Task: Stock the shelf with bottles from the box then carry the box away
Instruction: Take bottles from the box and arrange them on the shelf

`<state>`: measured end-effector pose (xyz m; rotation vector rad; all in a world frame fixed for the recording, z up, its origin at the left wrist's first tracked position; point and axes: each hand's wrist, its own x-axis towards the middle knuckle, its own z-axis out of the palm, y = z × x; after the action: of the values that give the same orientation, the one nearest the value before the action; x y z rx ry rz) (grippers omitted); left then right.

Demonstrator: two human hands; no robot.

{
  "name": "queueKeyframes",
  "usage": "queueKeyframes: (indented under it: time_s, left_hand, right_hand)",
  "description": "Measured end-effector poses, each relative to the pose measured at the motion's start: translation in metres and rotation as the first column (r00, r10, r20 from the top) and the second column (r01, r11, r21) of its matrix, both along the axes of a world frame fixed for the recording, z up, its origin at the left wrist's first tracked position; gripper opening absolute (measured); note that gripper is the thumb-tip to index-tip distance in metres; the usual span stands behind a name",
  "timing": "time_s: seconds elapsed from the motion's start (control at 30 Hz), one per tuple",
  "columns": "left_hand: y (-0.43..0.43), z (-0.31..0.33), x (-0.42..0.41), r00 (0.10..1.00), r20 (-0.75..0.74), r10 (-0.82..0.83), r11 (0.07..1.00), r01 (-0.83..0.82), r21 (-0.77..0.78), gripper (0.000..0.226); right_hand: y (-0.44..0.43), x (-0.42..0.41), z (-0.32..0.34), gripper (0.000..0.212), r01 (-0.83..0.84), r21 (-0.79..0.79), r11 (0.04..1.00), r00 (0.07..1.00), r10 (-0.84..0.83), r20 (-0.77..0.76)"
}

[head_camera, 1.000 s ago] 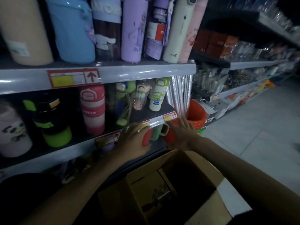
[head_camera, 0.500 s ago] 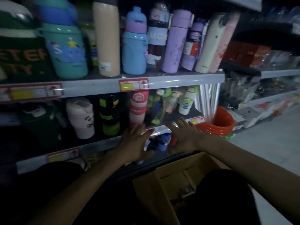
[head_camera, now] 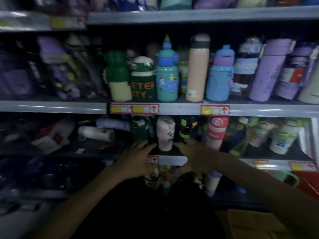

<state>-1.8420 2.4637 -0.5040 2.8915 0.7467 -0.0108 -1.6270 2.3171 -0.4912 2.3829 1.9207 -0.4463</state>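
Both my hands reach to the front edge of the lower shelf. My left hand is open with fingers spread, just left of a pale pink bottle. To the right of that bottle, my right hand is also open and lies against the base of a black and green bottle. Neither hand holds anything. A red and white bottle stands right of them. Only a corner of the cardboard box shows at the bottom right, mostly hidden by a dark shape and my right arm.
The shelf above carries a row of upright bottles, among them a teal one and a peach flask. White bottles lie on their sides at left. More small items sit on the shelf below.
The view has swung left and up, so the box has dropped almost out of sight. Both hands have moved left along the lower shelf, from the red and white bottle to the pale pink one.
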Motion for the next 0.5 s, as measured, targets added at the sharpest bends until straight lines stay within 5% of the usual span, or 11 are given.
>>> queueKeyframes:
  time_s: [0.13, 0.33, 0.5]
  left_hand:
    - [0.007, 0.014, -0.057, 0.988, 0.033, 0.149, 0.989, -0.149, 0.006, 0.101]
    - [0.017, 0.017, -0.105, 0.950, 0.105, 0.293, 0.955, -0.297, 0.020, 0.089]
    - [0.027, 0.007, -0.124, 0.892, 0.238, 0.384, 0.913, -0.405, 0.046, 0.077]
  right_hand:
    - [0.026, -0.037, 0.015, 0.109, -0.167, -0.042, 0.985, 0.986, 0.166, -0.030]
    - [0.062, -0.077, 0.020, 0.110, -0.269, 0.015, 0.963, 0.963, 0.269, -0.006]
    - [0.084, -0.092, 0.020, 0.103, -0.269, 0.075, 0.960, 0.945, 0.278, -0.173]
